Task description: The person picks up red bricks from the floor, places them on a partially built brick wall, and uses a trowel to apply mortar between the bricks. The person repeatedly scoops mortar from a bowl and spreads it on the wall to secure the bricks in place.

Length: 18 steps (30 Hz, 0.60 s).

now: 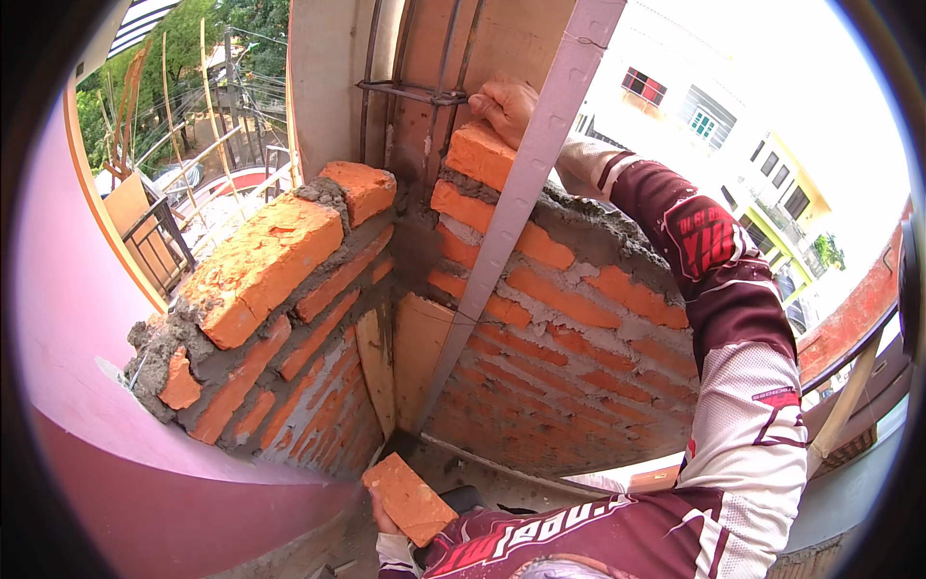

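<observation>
My left hand [387, 518], low in front of my body, is closed round a loose orange brick [413, 499]. My right arm reaches up behind a long metal bar [526, 188] that leans across the corner. At the top of the right brick wall [569, 294], my right hand [506, 106] is curled just above the end brick [479, 154], beside the steel rebar cage [415, 94]. Whatever its fingers hold, if anything, is hidden. Fresh grey mortar [612, 227] lies along that wall's top, to the right of the end brick.
On the left stands another brick wall [318, 318], topped by a large brick [260, 261] and a smaller brick piece [359, 191], with mortar between them. Wooden boards [421, 338] stand in the corner. A pink curved wall [72, 318] borders the left side. Buildings show beyond.
</observation>
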Each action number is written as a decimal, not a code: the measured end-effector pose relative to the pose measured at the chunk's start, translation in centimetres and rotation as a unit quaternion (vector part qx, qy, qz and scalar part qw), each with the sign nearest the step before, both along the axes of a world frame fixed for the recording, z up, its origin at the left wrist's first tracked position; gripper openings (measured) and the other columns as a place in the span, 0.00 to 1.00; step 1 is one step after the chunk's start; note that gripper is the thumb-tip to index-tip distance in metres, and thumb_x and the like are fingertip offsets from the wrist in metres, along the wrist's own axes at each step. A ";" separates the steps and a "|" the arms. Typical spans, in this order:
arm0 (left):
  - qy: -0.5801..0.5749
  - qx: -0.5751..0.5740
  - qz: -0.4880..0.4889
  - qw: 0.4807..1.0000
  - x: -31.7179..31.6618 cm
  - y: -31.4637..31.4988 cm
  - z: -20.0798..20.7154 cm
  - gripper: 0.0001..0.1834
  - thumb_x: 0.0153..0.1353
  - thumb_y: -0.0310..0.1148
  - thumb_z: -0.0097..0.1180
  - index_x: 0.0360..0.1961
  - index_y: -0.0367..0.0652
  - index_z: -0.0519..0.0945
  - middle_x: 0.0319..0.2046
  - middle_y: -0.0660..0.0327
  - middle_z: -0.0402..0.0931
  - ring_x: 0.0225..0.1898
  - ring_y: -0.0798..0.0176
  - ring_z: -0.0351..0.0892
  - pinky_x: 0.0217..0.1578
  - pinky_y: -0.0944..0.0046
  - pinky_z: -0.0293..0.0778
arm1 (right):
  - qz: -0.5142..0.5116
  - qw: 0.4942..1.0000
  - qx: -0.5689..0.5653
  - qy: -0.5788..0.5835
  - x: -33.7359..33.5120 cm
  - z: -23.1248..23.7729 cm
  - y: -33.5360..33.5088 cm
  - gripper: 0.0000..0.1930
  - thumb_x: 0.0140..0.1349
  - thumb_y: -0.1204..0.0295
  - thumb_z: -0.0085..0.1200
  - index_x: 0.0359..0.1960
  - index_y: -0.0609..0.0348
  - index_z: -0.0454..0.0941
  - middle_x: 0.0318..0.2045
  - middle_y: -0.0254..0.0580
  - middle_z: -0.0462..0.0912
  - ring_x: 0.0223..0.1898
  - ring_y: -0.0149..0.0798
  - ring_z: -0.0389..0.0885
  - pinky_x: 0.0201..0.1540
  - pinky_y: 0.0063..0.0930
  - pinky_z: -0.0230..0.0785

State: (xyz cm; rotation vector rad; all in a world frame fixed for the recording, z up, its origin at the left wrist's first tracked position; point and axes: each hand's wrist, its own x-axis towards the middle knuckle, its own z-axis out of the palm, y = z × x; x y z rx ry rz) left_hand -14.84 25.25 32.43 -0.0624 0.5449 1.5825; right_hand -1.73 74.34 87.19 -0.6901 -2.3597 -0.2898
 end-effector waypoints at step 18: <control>0.043 0.023 -0.044 0.998 0.0 4.4 2.2 0.44 0.64 0.68 0.48 0.70 0.46 0.62 0.61 0.52 0.72 0.57 0.47 0.77 0.56 0.44 0.76 | 0.048 0.995 0.078 0.037 -0.1 -1.0 0.0 0.16 0.67 0.61 0.59 0.28 0.61 0.77 0.25 0.48 0.76 0.30 0.53 0.79 0.34 0.46 0.68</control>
